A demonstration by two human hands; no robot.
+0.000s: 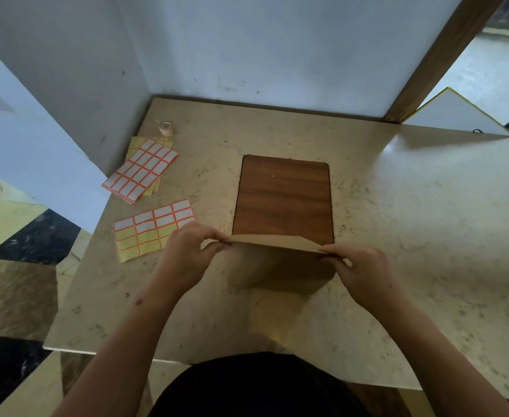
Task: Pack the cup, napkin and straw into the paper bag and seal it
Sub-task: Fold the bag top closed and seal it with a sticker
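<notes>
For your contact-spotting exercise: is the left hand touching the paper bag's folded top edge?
Touching. The head view shows the left hand pinching one end of the paper bag at its folded top, while the right hand pinches the other end.

Label sheets (141,171) and tape roll (166,128) crowd the counter's (413,206) left.

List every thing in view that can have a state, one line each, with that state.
paper bag: upright, top folded flat, pinched at both corners.
left hand: pinching the bag's top left corner.
right hand: pinching the top right corner.
loose sticker sheet: flat, partly used.
sticker stack: lying fanned, full.
tape roll: untouched by the wall.
</notes>
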